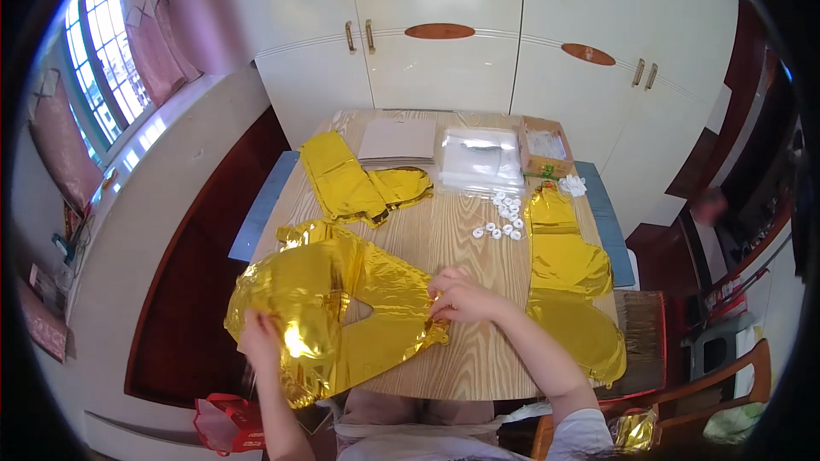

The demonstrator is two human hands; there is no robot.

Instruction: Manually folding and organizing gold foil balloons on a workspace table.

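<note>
A large flat gold foil balloon (389, 277) lies uninflated over the near left of the table, with a gap through its middle. Its left part is raised and creased, overhanging the near edge. My left hand (260, 337) is closed at that left side, gripping the foil, its fingers slightly blurred. At the right edge of the same balloon, my right hand (461, 294) pinches the foil between its fingertips. Another gold foil balloon (346, 179) lies folded at the far left. Along the right side stretch more flat gold foil balloons (568, 265).
Behind are stacked grey-beige cardboard sheets (397, 140), clear plastic bags (481, 158) and an open cardboard box (545, 149). Several small white rings (506, 215) lie right of centre. White cabinets (444, 0) stand beyond the table; a red bag (227, 424) sits below left.
</note>
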